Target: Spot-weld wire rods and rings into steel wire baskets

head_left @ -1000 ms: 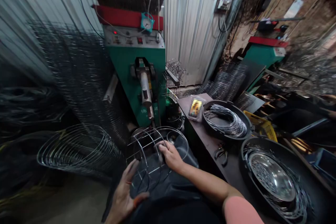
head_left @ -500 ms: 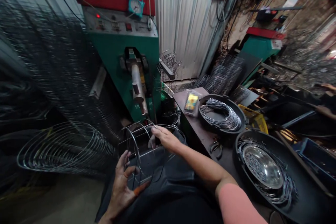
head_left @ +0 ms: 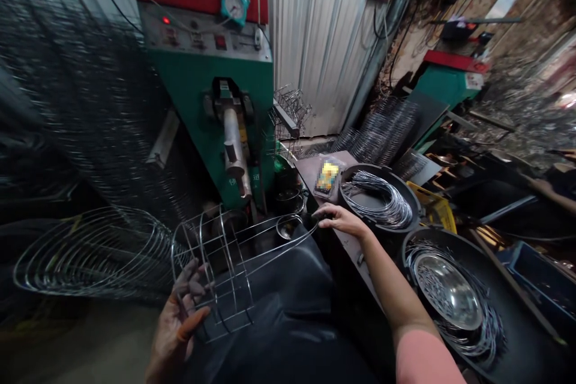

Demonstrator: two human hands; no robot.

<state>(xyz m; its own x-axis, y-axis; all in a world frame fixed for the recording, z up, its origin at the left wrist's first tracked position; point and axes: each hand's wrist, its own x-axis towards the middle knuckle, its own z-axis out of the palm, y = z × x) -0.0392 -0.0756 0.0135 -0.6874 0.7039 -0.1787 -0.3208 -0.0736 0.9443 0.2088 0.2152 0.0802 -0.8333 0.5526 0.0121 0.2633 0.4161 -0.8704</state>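
Note:
A cage-like wire frame [head_left: 225,246] of thin metal rings and long rods lies across my lap, over a dark apron [head_left: 288,288]. My left hand [head_left: 180,306] is closed on its left end, fingers around the wires, with an orange cover on the thumb. At the opposite end, where the long wires meet in a curve, my right hand [head_left: 339,219] pinches the frame. Just beyond the frame, the metal arm [head_left: 234,144] of a green machine [head_left: 193,96] points down toward it.
Stacked wire rings [head_left: 90,258] stand at left. On the right, a bench [head_left: 310,165] carries a bagged packet [head_left: 327,177] and a black pan [head_left: 411,189] of wire rings. Another dark tray [head_left: 517,336] holds a steel bowl [head_left: 463,288]. A co-worker's arm [head_left: 549,189] shows far right.
My right hand has moved right, from the frame's middle to its far end. My left hand has shifted left and closed around the wires, and the frame now lies more stretched across my lap.

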